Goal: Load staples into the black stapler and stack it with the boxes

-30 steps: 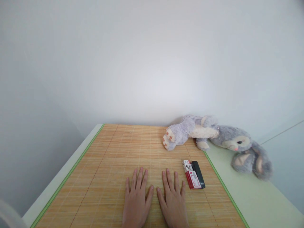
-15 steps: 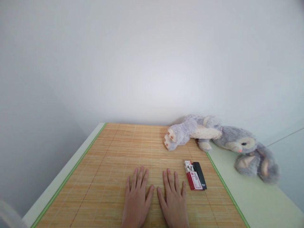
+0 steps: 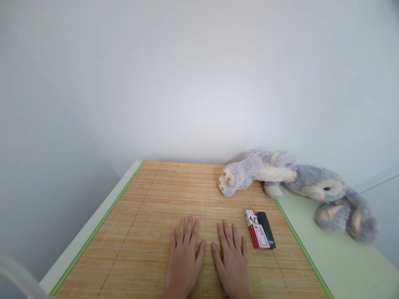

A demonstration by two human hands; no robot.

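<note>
My left hand [image 3: 184, 261] lies flat on the bamboo mat [image 3: 140, 241], palm down with fingers spread. Beside it, my right hand [image 3: 232, 261] rests the same way, the two thumbs pointing toward each other with a small gap between them. Neither holds anything. Just to the right of my right hand is a small red and white box [image 3: 259, 236] with a printed label. A slim black object [image 3: 265, 229] lies against the box's right side; its kind is unclear.
A grey plush rabbit [image 3: 276, 172] lies on its side along the back right, its ears drooping over the pale green tabletop [image 3: 333, 253]. Behind the table rises a white wall [image 3: 199, 83]. A blurred pale curved thing [image 3: 18, 276] shows at the lower left.
The whole scene has shifted slightly to the right in view, as the camera turned a little. Both hands stay flat on the mat; the box and plush rabbit lie as before.
</note>
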